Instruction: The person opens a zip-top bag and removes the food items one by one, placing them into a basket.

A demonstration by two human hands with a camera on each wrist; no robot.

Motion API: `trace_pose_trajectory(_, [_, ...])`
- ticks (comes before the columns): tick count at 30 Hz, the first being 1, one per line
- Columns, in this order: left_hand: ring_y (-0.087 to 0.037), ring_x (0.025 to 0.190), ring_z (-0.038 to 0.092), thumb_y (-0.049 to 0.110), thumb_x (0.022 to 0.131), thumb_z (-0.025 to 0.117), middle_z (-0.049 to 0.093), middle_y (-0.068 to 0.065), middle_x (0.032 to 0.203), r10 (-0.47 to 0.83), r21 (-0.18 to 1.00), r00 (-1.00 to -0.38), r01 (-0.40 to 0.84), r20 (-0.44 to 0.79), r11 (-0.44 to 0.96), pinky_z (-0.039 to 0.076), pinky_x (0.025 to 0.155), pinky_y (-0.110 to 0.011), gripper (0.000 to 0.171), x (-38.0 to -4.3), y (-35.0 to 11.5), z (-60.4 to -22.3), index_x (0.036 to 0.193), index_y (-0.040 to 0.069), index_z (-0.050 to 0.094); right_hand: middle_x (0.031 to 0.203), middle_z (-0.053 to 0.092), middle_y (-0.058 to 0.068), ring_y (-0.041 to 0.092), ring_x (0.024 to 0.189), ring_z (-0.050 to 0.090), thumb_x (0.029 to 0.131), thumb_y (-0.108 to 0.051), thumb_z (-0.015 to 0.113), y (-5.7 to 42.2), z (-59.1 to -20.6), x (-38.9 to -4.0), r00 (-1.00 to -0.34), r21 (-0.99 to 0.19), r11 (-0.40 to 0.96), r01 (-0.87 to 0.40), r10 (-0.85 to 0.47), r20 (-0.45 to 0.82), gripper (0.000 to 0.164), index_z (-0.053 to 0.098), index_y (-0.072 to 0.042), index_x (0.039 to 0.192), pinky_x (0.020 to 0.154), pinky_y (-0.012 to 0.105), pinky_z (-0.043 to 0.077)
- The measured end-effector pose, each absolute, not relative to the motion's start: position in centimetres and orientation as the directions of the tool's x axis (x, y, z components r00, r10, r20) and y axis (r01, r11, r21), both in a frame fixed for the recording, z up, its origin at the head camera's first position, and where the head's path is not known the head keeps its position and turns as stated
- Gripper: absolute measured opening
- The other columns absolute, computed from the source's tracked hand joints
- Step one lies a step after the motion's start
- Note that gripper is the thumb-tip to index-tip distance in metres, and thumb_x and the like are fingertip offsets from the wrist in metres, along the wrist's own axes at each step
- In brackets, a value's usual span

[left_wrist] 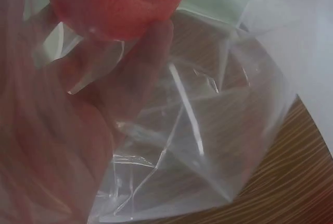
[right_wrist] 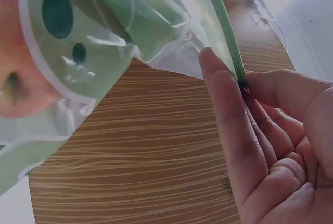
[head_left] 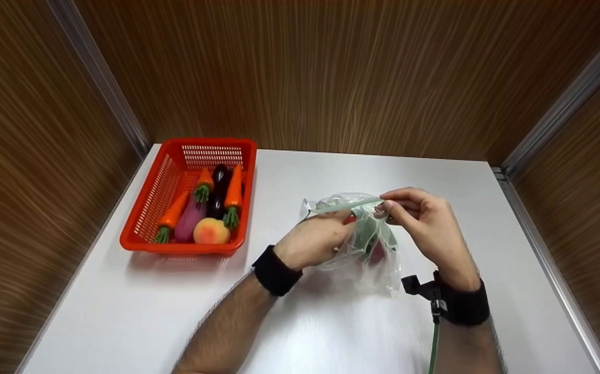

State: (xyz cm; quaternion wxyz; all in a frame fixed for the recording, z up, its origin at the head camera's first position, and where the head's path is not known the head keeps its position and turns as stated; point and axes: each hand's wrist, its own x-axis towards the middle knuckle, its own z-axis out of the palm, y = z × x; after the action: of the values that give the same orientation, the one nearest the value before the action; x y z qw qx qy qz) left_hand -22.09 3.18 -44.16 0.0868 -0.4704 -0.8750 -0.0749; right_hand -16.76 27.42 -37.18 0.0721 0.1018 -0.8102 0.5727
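A clear zip bag [head_left: 365, 259] with pale green printed parts hangs between the two hands over the table. My left hand [head_left: 314, 236] reaches into its mouth. In the left wrist view, fingers and thumb of that hand curl round a red apple [left_wrist: 117, 2], seen through the film. My right hand [head_left: 432, 223] pinches the bag's green zip edge [right_wrist: 229, 31] between thumb and fingers. Another reddish fruit [right_wrist: 28, 62], with a stem hollow, lies inside the bag in the right wrist view.
A red plastic basket [head_left: 188, 246] stands at the left of the white table [head_left: 341, 337]. In it lie several carrots [head_left: 233, 187], a dark eggplant [head_left: 218, 195], a purple vegetable [head_left: 190, 221] and a peach [head_left: 212, 231]. Wood-grain panels [head_left: 300, 78] enclose the back and sides.
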Motion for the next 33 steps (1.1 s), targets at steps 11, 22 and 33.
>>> trace_pose_trajectory(11, [-0.023,0.098,0.081,0.01,0.11,0.08,0.079,-0.003,0.103,0.767,0.084,-0.549,0.827,0.332,0.556,0.073,0.092,-0.04,0.026,-21.5,1.7,-42.5,0.134,0.015,0.07,0.111,0.09,0.016,0.002,0.094,0.086,0.113,0.003,0.073,27.2,-37.3,-16.7,-0.969,-0.913,0.326,-0.246,-0.067,0.238,0.019,0.082,0.01,0.128,0.089,0.025,0.073])
trace_pose_trajectory(22, [-0.028,0.098,0.082,0.02,0.108,0.086,0.081,-0.007,0.112,0.724,0.152,-0.572,0.814,0.386,0.561,0.074,0.093,-0.045,0.036,-21.7,0.5,-41.3,0.141,0.018,0.071,0.117,0.087,0.028,0.002,0.095,0.085,0.113,0.004,0.072,26.4,-37.2,-16.6,-0.96,-0.901,0.331,-0.281,-0.085,0.268,0.018,0.083,0.007,0.127,0.089,0.023,0.072])
trace_pose_trajectory(33, [-0.034,0.126,0.079,0.017,0.1,0.094,0.07,-0.012,0.158,0.716,0.175,-0.54,0.835,0.442,0.521,0.073,0.104,-0.047,0.07,-20.6,-1.5,-39.2,0.162,0.026,0.066,0.113,0.089,0.018,0.005,0.093,0.086,0.113,0.001,0.075,26.7,-37.1,-16.5,-0.962,-0.911,0.311,-0.269,-0.052,0.267,0.018,0.082,0.008,0.127,0.088,0.024,0.072])
